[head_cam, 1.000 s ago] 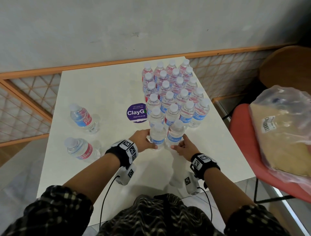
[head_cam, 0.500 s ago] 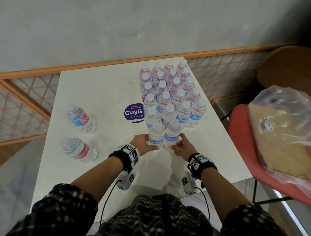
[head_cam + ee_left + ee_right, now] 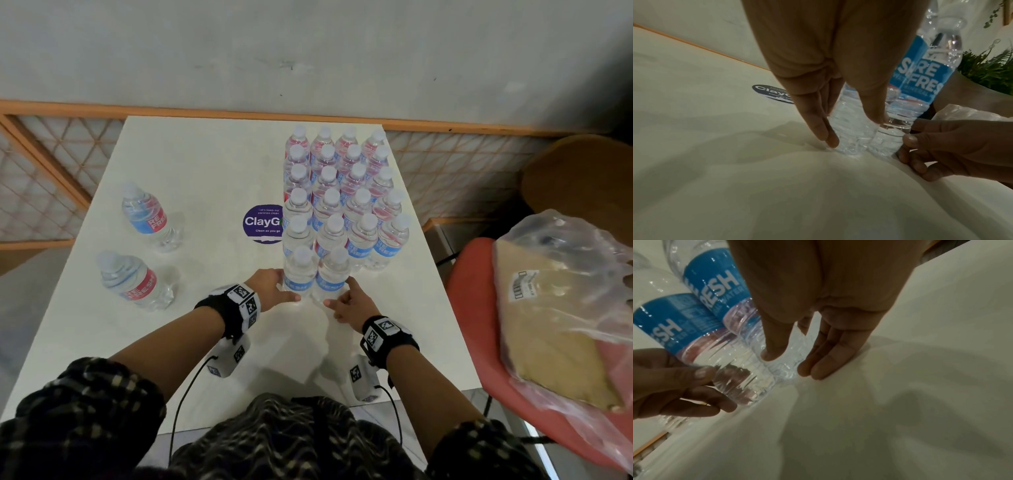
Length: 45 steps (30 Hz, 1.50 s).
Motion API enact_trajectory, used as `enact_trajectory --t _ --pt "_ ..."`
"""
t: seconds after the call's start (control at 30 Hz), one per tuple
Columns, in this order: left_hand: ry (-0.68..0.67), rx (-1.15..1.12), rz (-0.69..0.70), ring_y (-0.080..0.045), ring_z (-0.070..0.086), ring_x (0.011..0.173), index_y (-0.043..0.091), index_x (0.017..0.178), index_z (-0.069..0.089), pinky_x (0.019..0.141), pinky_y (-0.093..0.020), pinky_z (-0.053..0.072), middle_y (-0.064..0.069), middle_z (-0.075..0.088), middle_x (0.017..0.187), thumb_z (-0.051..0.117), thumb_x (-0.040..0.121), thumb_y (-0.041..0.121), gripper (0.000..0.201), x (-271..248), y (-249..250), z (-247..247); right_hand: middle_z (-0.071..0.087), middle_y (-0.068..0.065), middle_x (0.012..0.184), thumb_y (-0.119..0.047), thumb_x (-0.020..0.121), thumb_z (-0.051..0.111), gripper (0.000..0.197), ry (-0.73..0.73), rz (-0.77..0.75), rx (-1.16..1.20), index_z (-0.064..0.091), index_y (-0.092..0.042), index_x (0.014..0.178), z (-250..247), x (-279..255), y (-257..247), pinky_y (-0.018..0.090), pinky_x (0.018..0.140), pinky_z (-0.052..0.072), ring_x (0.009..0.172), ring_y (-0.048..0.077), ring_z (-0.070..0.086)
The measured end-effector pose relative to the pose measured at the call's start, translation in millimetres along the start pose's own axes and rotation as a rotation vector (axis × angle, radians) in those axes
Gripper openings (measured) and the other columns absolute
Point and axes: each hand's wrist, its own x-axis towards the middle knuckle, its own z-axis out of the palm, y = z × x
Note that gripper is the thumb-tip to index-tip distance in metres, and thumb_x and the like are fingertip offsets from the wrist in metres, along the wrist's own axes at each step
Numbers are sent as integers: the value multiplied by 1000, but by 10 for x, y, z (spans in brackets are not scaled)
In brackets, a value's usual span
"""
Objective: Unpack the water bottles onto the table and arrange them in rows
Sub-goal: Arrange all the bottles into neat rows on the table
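Several water bottles stand in tight rows [image 3: 342,192] on the right half of the white table [image 3: 205,164]. Two blue-labelled bottles form the nearest row. My left hand [image 3: 284,291] holds the base of the left front bottle [image 3: 299,270] between thumb and fingers; the left wrist view shows this hand [image 3: 854,129] and bottle [image 3: 851,129] up close. My right hand [image 3: 337,298] holds the base of the right front bottle [image 3: 334,274] the same way, as the right wrist view shows for hand [image 3: 793,363] and bottle [image 3: 785,368]. Two loose bottles [image 3: 147,214] [image 3: 132,279] stand at the left.
A purple round sticker [image 3: 262,222] lies left of the rows. At the right, a red chair [image 3: 472,274] carries a clear plastic bag [image 3: 565,294] with tan cardboard inside. A wooden lattice rail [image 3: 41,164] runs behind and left of the table. Bare tabletop lies between the loose bottles and the rows.
Both hands have stayed at the bases of the two front bottles, close against the row behind. The head view has shifted slightly; nothing was let go.
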Motion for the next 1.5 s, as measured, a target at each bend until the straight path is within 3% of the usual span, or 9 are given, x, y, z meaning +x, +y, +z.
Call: enact_trajectory --t 0.17,0.4,0.6,0.77,0.87,1.0,1.1,1.27,1.5 --pt "49 -16 -27 -23 60 110 14 127 56 87 -22 40 -6 62 128 73 80 36 55 -11 -2 47 51 -1 73 -29 81 73 77 -6 -9 -20 28 -28 143 12 10 18 40 80 57 68 18 61" --pt "75 -8 -46 -23 60 109 15 128 55 89 -25 42 -6 60 129 74 78 42 60 -26 -2 61 50 0 75 -28 80 74 75 -6 -18 3 31 -28 143 5 54 64 39 79 58 66 18 61" --pt "78 -4 -50 -21 61 108 16 127 57 88 -23 42 -5 61 127 75 76 44 61 -50 -27 46 50 1 79 -24 85 69 72 -73 -28 -6 31 -31 145 -49 59 39 31 72 58 67 18 62" --pt "103 35 -60 -20 62 99 16 118 60 82 -24 45 -3 66 113 75 72 49 59 -63 -9 54 49 0 79 -28 88 65 69 -80 -28 -58 27 -31 146 -45 41 13 28 73 57 67 15 62" --pt "108 67 -47 -21 62 99 14 116 60 84 -26 47 -5 66 110 74 74 50 57 -60 19 64 49 0 80 -30 86 67 72 -65 -22 -65 26 -32 146 -36 21 -2 29 74 57 69 16 63" --pt "89 71 -38 -22 62 104 15 120 59 90 -29 48 -5 66 114 75 73 48 59 -56 14 38 49 0 76 -29 83 71 78 -25 -12 -66 23 -32 144 -12 15 -33 25 66 55 66 17 62" --pt "50 91 -56 -23 61 103 14 122 56 92 -31 49 -6 65 113 75 73 47 62 -48 5 20 49 1 77 -29 83 70 74 -16 -10 -56 26 -30 143 -8 11 -24 23 63 54 66 17 62" --pt "29 94 -48 -25 59 107 13 122 57 86 -26 43 -9 64 116 72 80 39 52 -42 33 -26 51 1 78 -28 83 70 70 -9 -13 -40 31 -29 142 -5 14 -4 23 63 53 66 18 61" --pt "14 173 -26 -25 58 110 12 125 55 92 -29 43 -9 63 119 71 81 41 55 -25 -7 -29 51 2 76 -26 84 70 67 8 -18 -13 33 -28 140 4 -12 -8 23 63 53 65 19 60"
